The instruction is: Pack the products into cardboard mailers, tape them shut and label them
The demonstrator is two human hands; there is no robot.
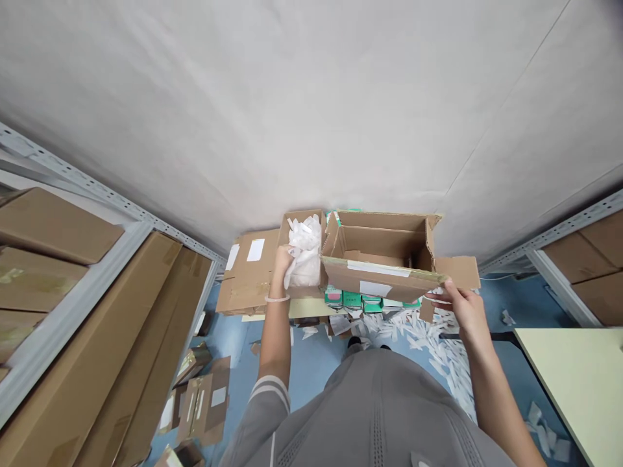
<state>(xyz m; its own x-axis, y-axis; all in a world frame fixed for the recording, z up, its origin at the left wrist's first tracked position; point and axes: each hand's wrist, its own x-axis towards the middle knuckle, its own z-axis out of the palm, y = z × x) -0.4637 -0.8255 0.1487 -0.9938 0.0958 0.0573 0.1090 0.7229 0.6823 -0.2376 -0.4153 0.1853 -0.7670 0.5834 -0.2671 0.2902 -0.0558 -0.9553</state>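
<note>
My left hand is closed on some crumpled white plastic wrapping, which fills a small open cardboard box. My fingers are partly hidden in the plastic. To the right of it, a larger open cardboard box tilts towards me, with bare cardboard showing inside and white labels on its near side. My right hand grips the near right corner of this larger box, thumb on top. Beneath it, a row of green cartons shows.
Flattened cardboard lies left of the boxes. Shelving with brown cartons stands at the left, with more cartons at the right. White paper scraps litter the blue floor. A pale tabletop is at lower right.
</note>
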